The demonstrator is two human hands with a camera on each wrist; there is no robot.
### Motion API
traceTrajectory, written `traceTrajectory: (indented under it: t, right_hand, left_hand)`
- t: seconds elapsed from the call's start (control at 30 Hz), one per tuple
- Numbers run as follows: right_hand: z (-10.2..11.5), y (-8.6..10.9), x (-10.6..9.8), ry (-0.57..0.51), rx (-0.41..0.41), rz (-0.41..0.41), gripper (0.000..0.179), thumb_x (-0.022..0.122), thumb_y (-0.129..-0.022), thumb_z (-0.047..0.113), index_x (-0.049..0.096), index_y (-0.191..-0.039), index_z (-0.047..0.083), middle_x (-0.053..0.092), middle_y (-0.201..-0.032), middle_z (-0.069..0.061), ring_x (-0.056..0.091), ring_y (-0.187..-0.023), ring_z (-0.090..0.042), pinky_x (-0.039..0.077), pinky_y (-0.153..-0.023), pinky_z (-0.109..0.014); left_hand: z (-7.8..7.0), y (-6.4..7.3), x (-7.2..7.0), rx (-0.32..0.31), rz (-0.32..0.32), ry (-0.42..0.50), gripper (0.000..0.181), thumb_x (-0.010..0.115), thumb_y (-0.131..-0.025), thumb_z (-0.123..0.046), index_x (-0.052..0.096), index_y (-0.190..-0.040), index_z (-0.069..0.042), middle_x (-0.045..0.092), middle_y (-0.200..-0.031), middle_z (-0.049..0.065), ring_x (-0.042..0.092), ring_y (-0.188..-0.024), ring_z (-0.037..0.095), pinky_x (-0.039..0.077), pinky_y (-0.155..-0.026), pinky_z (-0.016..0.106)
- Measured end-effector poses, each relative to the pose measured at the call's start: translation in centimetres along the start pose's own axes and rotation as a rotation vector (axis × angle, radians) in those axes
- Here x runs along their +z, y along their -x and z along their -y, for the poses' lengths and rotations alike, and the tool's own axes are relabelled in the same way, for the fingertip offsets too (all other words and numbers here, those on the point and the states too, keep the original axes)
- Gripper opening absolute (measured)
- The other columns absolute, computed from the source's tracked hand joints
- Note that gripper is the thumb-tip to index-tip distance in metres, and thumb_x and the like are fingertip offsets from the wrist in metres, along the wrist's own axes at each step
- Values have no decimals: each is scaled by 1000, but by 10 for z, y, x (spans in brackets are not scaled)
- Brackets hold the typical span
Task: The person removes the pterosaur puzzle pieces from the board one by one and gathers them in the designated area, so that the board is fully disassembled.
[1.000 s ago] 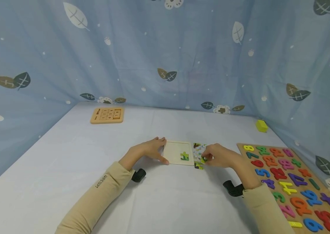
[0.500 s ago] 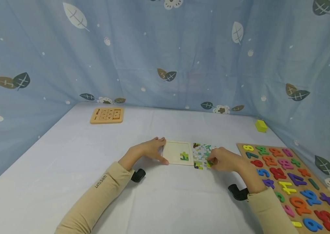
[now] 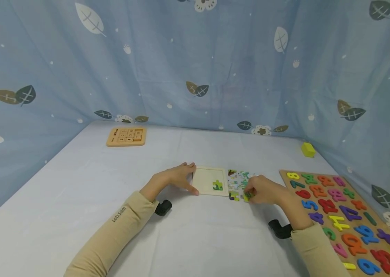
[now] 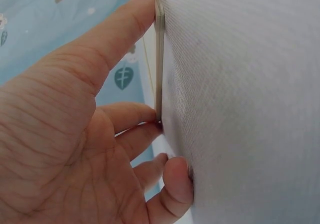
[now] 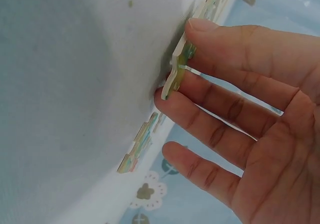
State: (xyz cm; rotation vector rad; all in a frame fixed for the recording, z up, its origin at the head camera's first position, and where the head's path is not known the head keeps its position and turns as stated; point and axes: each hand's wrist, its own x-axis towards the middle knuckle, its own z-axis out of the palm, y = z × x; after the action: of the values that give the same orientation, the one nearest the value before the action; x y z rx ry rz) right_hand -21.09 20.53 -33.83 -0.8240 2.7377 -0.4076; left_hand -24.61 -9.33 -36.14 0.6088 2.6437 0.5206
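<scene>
My left hand (image 3: pixel 181 177) rests at the left edge of a pale square puzzle tray (image 3: pixel 202 179). In the left wrist view its thumb and fingertips touch the side of the tray (image 4: pixel 159 64), fingers mostly extended. One green puzzle piece (image 3: pixel 217 185) lies inside the tray, at its lower right. To the right of the tray several jigsaw pieces (image 3: pixel 234 182) lie close together on the table. My right hand (image 3: pixel 265 189) pinches a green puzzle piece (image 5: pixel 181 67) at the near right of that group, close over the cloth. Part of the group is hidden behind the hand.
A wooden number slide puzzle (image 3: pixel 126 137) lies at the back left. On the right is a large board of colourful letters and numbers (image 3: pixel 319 177), near my right forearm. A yellow block (image 3: pixel 308 149) sits at the back right. A blue patterned curtain (image 3: pixel 167 69) closes the back.
My right hand has moved right, away from the tray, carrying the green puzzle piece to the near right of the group. More pieces now show. The left hand and tray have stayed put.
</scene>
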Motion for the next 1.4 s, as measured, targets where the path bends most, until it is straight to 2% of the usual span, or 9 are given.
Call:
traceTrajectory:
  t: [0.27,0.43,0.77,1.03,1.13,1.27,1.4]
  right_hand:
    - [3,-2,4,8,21,-4,27,77,-74,3,75,-100,-2,59,-79,0,46,-70,-11,40,-60,-21]
    - [3,0,4,17,42,-12,28,79,-73,4,75,-100,-1,61,-81,0,48,-71,-10,42,-61,-22]
    - [4,2,1,15,2,-16,27,77,-74,1,74,-101,-1,57,-72,1,43,-66,-10,38,-58,-21]
    - [3,2,5,8,-27,-22,24,79,-74,3,75,-98,0,57,-74,2,43,-67,-9,39,-59,-20]
    - [4,3,4,16,-11,-23,24,78,-75,4,74,-98,0,56,-73,2,43,-67,-9,39,-59,-21]
    - [9,0,-1,39,4,-23,26,77,-78,8,73,-102,-2,62,-86,-3,53,-77,-14,47,-66,-26]
    - [23,-12,-8,67,-14,-32,35,74,-83,13,68,-113,-3,63,-103,-11,60,-93,-24,53,-78,-36]
  left_hand:
    - [1,3,1,-16,1,16,100,76,-80,-44,21,-153,-4,14,-162,10,7,-150,33,13,-120,52]
    - [-1,3,1,-4,-9,20,99,76,-80,-44,22,-153,-4,14,-162,9,7,-150,32,13,-120,51]
    - [-4,-1,0,1,0,-5,100,75,-80,-45,21,-153,-4,14,-162,10,7,-150,33,13,-120,52]
    - [-1,0,3,-4,1,-11,100,76,-80,-45,22,-153,-4,15,-162,10,8,-150,33,16,-119,53]
    - [-1,0,3,2,-6,0,100,76,-79,-45,22,-153,-4,15,-162,10,8,-150,33,15,-119,53]
    - [0,1,4,1,-2,1,100,76,-80,-45,22,-153,-3,15,-162,10,8,-150,33,15,-120,52]
    - [0,2,3,-4,-12,-1,100,76,-79,-44,22,-152,-3,15,-161,11,8,-150,34,15,-120,52]
